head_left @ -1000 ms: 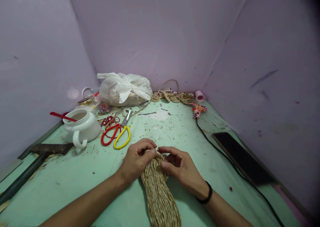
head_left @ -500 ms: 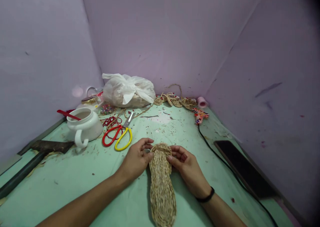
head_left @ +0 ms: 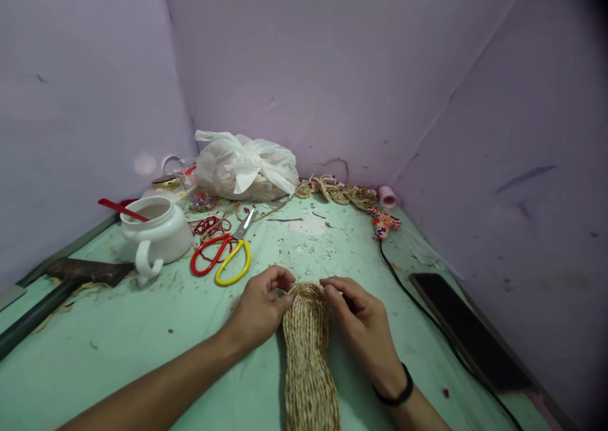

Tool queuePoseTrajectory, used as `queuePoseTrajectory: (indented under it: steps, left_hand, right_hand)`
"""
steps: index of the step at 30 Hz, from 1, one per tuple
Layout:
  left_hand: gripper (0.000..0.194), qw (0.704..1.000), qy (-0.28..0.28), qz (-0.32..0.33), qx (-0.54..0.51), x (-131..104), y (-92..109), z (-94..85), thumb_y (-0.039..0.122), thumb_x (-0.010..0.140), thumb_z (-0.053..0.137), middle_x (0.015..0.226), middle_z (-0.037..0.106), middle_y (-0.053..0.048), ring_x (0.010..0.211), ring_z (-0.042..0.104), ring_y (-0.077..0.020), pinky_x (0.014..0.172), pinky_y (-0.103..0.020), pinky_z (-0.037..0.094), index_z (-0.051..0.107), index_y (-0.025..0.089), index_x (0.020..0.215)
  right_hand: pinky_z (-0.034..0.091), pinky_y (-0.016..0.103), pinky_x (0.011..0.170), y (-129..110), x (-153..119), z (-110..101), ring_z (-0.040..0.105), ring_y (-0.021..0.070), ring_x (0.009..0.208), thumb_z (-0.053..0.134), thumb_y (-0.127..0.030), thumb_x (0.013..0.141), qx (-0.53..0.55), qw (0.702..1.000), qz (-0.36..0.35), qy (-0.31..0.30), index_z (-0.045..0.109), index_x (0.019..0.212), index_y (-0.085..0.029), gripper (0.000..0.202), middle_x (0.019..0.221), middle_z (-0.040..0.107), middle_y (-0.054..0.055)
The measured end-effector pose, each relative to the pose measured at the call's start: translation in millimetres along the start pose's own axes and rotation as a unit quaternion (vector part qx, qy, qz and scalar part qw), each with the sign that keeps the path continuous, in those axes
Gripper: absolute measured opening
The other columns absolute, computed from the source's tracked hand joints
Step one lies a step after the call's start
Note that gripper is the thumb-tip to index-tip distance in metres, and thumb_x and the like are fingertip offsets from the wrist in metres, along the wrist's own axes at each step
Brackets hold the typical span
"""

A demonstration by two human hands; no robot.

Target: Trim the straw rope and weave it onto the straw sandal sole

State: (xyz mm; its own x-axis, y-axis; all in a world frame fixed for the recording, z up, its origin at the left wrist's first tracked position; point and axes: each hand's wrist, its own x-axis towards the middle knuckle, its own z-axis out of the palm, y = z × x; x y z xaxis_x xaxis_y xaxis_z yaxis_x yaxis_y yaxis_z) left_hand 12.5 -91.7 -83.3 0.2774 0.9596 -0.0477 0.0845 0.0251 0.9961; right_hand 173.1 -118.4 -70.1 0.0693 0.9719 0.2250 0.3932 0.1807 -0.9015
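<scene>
A long woven straw sole (head_left: 306, 349), shaped like a shoe sole with a narrowed middle, lies lengthwise in front of me; its near end runs out of the picture. My left hand (head_left: 266, 301) pinches its far left edge, thumb on top and fingers behind. At the far right edge, my right hand (head_left: 363, 320) has its thumb and forefinger close together on the braided rim, the other fingers curled under. A black band (head_left: 399, 387) is round my right wrist.
Beyond my left hand lie scissors (head_left: 225, 254) with red and yellow handles, red cord (head_left: 209, 225) and a white pot (head_left: 159, 231). A hammer-like tool (head_left: 71, 282) is at far left. A plastic bag (head_left: 247, 168), straw pieces (head_left: 337, 193), a black cable (head_left: 418, 307) and a phone-like slab (head_left: 468, 330) surround the area.
My right thumb has slid off the top of the sole to its edge, and the right hand has turned slightly. The left hand keeps its pinch. The view has shifted a little.
</scene>
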Motion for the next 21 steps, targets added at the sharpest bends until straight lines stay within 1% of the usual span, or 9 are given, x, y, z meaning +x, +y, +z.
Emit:
queuePoseTrajectory:
  steps: [2,4,5,7,9,11,13,18,21]
  left_hand:
    - [0.014,1.000,0.002,0.006,0.018,-1.4,-1.4,0.5,0.015,0.068,0.052,0.076,0.052,0.002,0.058,0.046,-0.0069,0.051,-0.019,0.036,0.048,0.017,0.081]
    - [0.014,0.999,-0.004,0.003,0.036,-2.8,-2.3,0.4,0.015,0.068,0.051,0.066,0.047,0.005,0.050,0.039,-0.0056,0.045,-0.018,0.030,0.048,0.018,0.082]
    - [0.015,0.999,-0.012,-0.001,0.044,-3.3,-2.6,0.1,0.014,0.068,0.050,0.059,0.043,0.007,0.047,0.036,-0.0056,0.043,-0.018,0.026,0.049,0.018,0.083]
    - [0.020,0.997,-0.038,-0.012,0.060,-3.9,-3.2,-0.8,0.012,0.066,0.049,0.051,0.037,0.009,0.043,0.030,-0.0057,0.041,-0.019,0.021,0.051,0.018,0.084]
    - [0.023,0.995,-0.061,-0.019,0.072,-3.4,-3.6,-1.6,0.008,0.062,0.048,0.052,0.039,0.008,0.044,0.029,-0.0055,0.041,-0.020,0.021,0.053,0.017,0.083]
    - [0.023,0.994,-0.071,-0.026,0.079,-2.6,-3.8,-2.1,0.008,0.060,0.047,0.057,0.044,0.006,0.045,0.029,-0.0052,0.042,-0.020,0.021,0.056,0.015,0.080]
    - [0.021,0.993,-0.070,-0.036,0.082,-2.3,-3.3,-2.4,0.009,0.061,0.048,0.055,0.042,0.006,0.045,0.029,-0.0055,0.042,-0.020,0.020,0.057,0.015,0.079]
    - [0.020,0.995,-0.080,-0.015,0.065,-4.7,2.3,-5.0,0.011,0.063,0.048,0.053,0.040,0.006,0.048,0.031,-0.0068,0.044,-0.020,0.023,0.059,0.014,0.080]
    - [0.020,0.995,-0.085,-0.001,0.050,-6.8,5.5,-6.2,0.010,0.063,0.048,0.052,0.040,0.006,0.049,0.032,-0.0070,0.046,-0.020,0.025,0.059,0.014,0.080]
  right_hand:
    - [0.045,0.029,0.065,-1.0,-1.4,1.5,0.058,0.0192,0.074,0.051,-0.033,0.079,0.026,0.999,0.023,-0.017,0.064,0.084,-0.019,0.020,0.077,0.064,0.006]
    - [0.044,0.027,0.060,-2.0,-3.5,2.9,0.057,0.0179,0.069,0.051,-0.034,0.078,0.050,0.996,0.055,-0.050,0.062,0.087,-0.019,0.021,0.073,0.063,0.004]
    - [0.043,0.026,0.058,-2.4,-4.7,3.5,0.056,0.0169,0.066,0.051,-0.035,0.078,0.051,0.995,0.063,-0.061,0.062,0.083,-0.019,0.020,0.070,0.061,0.003]
    - [0.039,0.024,0.053,-3.0,-7.2,4.2,0.050,0.0143,0.058,0.052,-0.036,0.077,0.026,0.996,0.057,-0.070,0.059,0.068,-0.018,0.022,0.060,0.055,0.001]
    - [0.034,0.023,0.048,-2.6,-9.2,4.4,0.042,0.0120,0.051,0.053,-0.038,0.076,-0.011,0.996,0.047,-0.077,0.052,0.055,-0.018,0.029,0.052,0.046,-0.002]
    - [0.031,0.023,0.046,-1.5,-10.3,4.4,0.038,0.0110,0.049,0.053,-0.038,0.075,-0.029,0.994,0.046,-0.093,0.048,0.053,-0.018,0.030,0.049,0.042,-0.003]
    - [0.031,0.023,0.046,-0.6,-10.5,4.7,0.039,0.0114,0.049,0.053,-0.038,0.075,-0.038,0.993,0.046,-0.105,0.051,0.056,-0.018,0.028,0.050,0.044,-0.003]
    - [0.041,0.026,0.057,0.6,-9.1,6.7,0.055,0.0172,0.062,0.053,-0.034,0.077,-0.058,0.992,0.017,-0.108,0.064,0.076,-0.018,0.020,0.066,0.063,0.004]
    - [0.045,0.028,0.061,0.3,-8.2,7.6,0.060,0.0201,0.068,0.051,-0.034,0.078,-0.045,0.993,0.041,-0.104,0.067,0.081,-0.018,0.022,0.074,0.068,0.006]
